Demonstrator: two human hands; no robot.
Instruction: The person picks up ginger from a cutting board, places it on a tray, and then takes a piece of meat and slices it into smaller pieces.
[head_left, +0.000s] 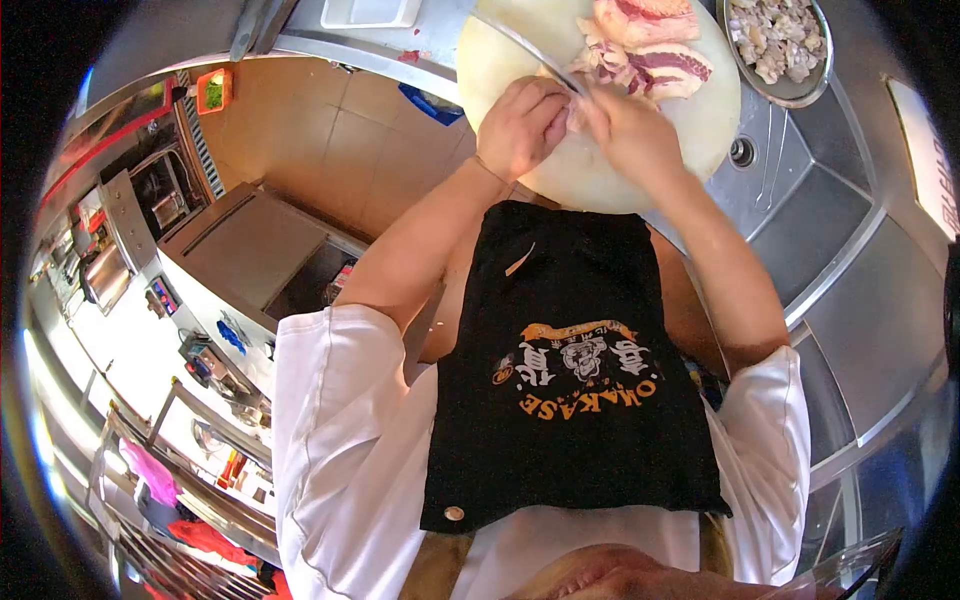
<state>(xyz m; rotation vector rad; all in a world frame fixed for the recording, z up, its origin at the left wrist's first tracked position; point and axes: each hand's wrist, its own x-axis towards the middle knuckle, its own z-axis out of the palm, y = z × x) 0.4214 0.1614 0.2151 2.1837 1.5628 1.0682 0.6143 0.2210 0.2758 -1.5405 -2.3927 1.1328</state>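
My right hand (640, 138) is closed around a knife (522, 44), whose blade runs up and to the left over the round, pale cutting board (700, 140). Close beside it, my left hand (520, 125) has its fingers curled together. A small pale pinkish piece (574, 118) shows between the two hands, at the left fingertips; what it is I cannot tell. Just beyond the hands, slabs of raw meat with white fat (668, 72) lie on the board, with a thicker yellowish-pink piece (645, 20) behind them.
An oval metal dish (780, 40) of chopped pale pieces stands right of the board. Below it are a drain (741, 152) and thin metal tongs (771, 160). A white tray (370, 12) sits at the back left. A low steel cabinet (240, 245) stands on the tiled floor.
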